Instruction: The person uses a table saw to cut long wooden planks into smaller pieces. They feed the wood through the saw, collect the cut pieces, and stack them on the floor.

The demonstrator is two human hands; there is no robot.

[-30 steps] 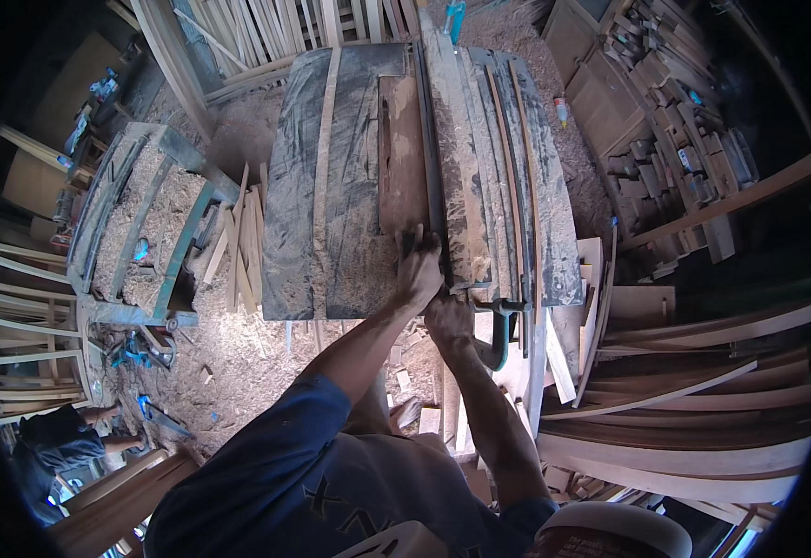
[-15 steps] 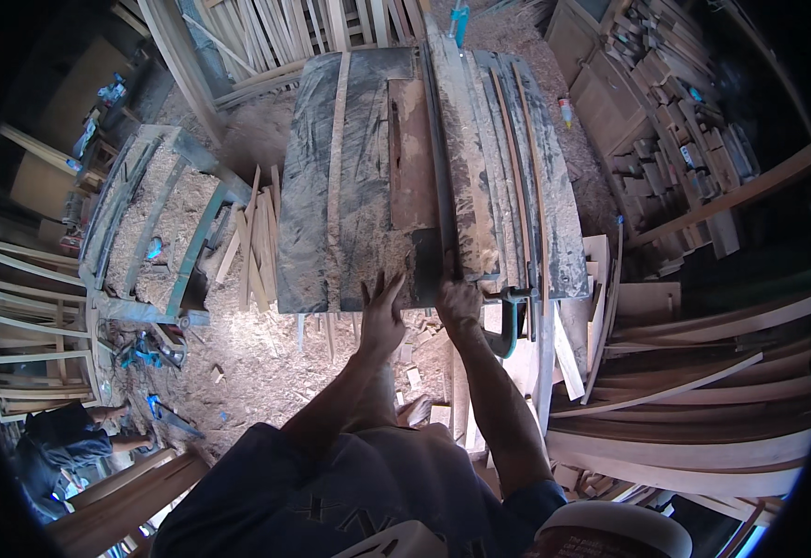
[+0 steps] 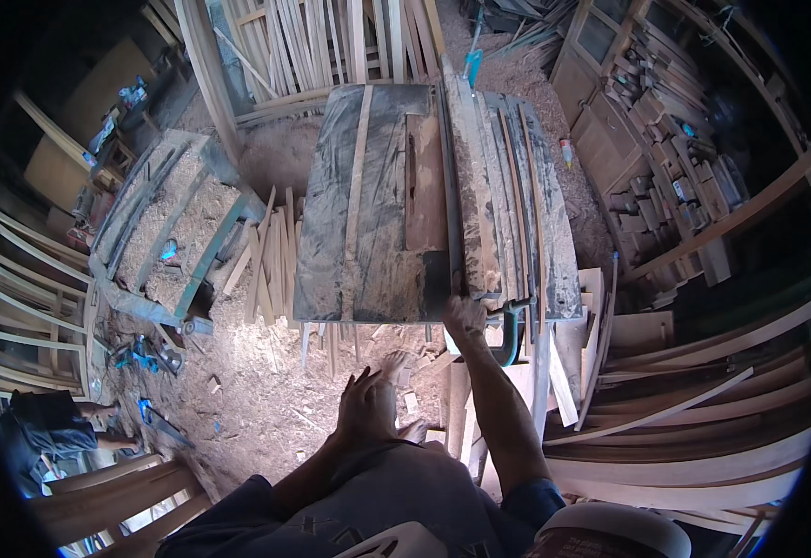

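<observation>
My right hand (image 3: 464, 317) is closed at the near end of a long dark wooden strip (image 3: 452, 205), with a finger stretched along it. The strip lies lengthwise on a dusty dark work table (image 3: 331, 205), against a straight board (image 3: 476, 186). Just right of that hand, a blue-green C-clamp (image 3: 511, 339) grips the table's near edge. My left hand (image 3: 357, 406) hangs in front of my body, off the table, holding nothing, its fingers apart. A reddish-brown plate (image 3: 425, 186) with a narrow slot is set in the tabletop.
Thin wood strips (image 3: 275, 251) lean by the table's left side. A sawdust-covered bench (image 3: 168, 223) stands further left. Curved boards (image 3: 694, 409) are stacked at the right, and wood offcuts (image 3: 657, 167) lie piled behind them. Another person's dark clothing (image 3: 43, 428) shows at lower left.
My left hand has drawn back from the table's near edge toward my body. My right hand stays at the strip's near end. The view has shifted, so the table appears lower and further right.
</observation>
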